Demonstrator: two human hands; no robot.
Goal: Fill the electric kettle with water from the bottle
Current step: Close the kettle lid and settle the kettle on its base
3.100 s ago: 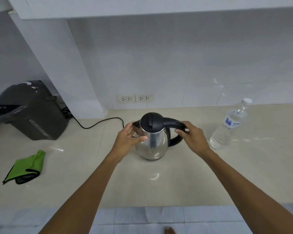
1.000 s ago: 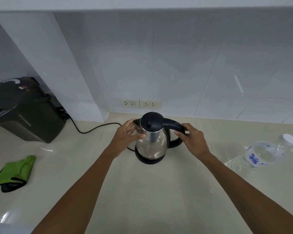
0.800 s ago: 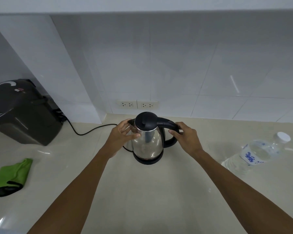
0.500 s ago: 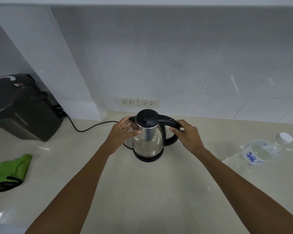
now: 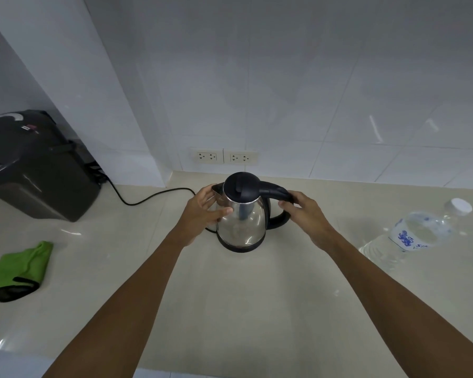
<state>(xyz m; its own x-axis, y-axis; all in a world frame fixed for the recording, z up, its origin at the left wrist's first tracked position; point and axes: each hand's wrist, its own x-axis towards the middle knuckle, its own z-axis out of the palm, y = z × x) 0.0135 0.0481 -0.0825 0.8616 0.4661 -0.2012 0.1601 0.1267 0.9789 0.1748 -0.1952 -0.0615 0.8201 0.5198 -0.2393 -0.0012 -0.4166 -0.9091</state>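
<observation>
A steel electric kettle [image 5: 242,222] with a black lid, shut, and a black handle stands on its black base in the middle of the beige counter. My left hand [image 5: 202,210] presses against the kettle's left side near the spout. My right hand [image 5: 303,211] is wrapped around the black handle on the right. A clear plastic water bottle [image 5: 410,236] with a white cap and a blue label stands capped at the right, apart from both hands.
A dark hot-water dispenser [image 5: 30,165] sits at the back left, with a black cord [image 5: 148,197] running across the counter toward the kettle. A green cloth [image 5: 19,266] lies at the left. Two wall sockets [image 5: 223,157] are behind the kettle.
The kettle has gone from the bare counter onto its black base nearer the wall. Both hands have stayed on it. In the last half second hardly anything has moved.
</observation>
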